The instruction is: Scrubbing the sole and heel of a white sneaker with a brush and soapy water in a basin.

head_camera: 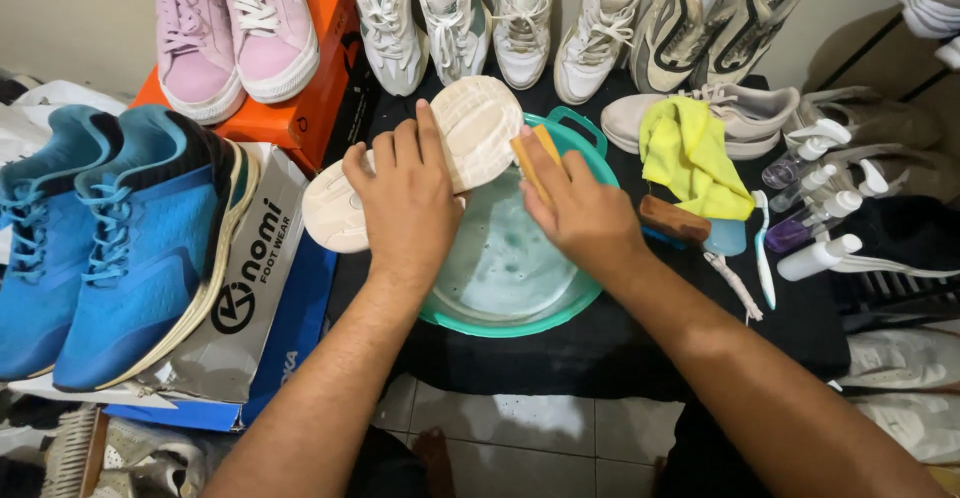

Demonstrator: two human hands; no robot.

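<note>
Black table (600,348), teal basin (520,320), left hand (405,198) gripping shoe (440,153), right hand (580,208) scrubbing

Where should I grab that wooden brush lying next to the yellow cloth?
Probably take the wooden brush by its long sides, coming from above. It lies flat on the black table with its back up, the yellow cloth and toothbrush crowding its ends.

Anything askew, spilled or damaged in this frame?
Little stands out. The left hand holds a cream-soled shoe sole-up over the teal plastic basin of cloudy water, which is upright with no spill visible. The right hand presses a yellow sponge to the sole. A yellow cloth lies draped over a beige sneaker.
</note>
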